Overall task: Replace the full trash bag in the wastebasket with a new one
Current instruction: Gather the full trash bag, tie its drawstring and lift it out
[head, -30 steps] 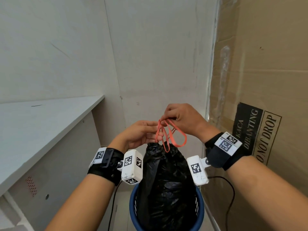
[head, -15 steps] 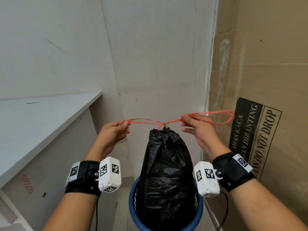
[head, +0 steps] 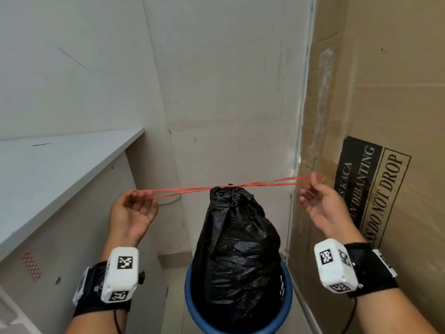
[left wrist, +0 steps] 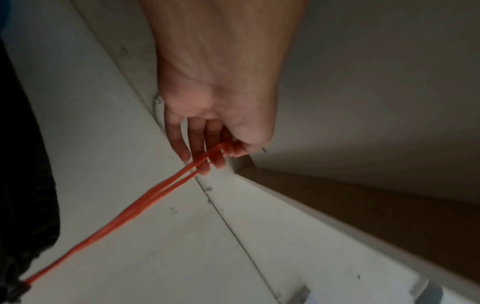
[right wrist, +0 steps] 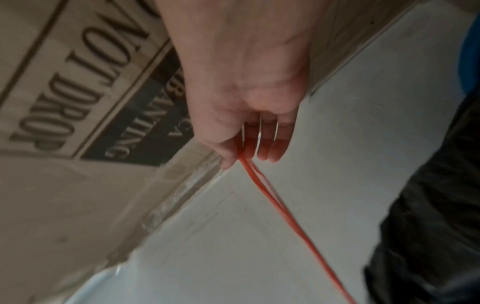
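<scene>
Black trash bag [head: 237, 247], glossy and crinkled, bulging upward out of a blue wastebasket [head: 286, 280] at lower centre of the head view; neck gathered tight where a red drawstring [head: 190, 189] runs out level toward both sides. Left hand [head: 131, 214], palm up at centre left, fingers [left wrist: 219, 158] curled round one doubled loop; right hand [head: 322, 208], centre right, pinching the other loop between thumb and fingers [right wrist: 262, 148]. White surface [head: 60, 165] at left; cardboard box [head: 390, 116] printed "DO NOT DROP" at right. Wastebasket base cut off by lower edge; bag contents hidden; knot at neck too small to make out; wrist views blurred.
</scene>
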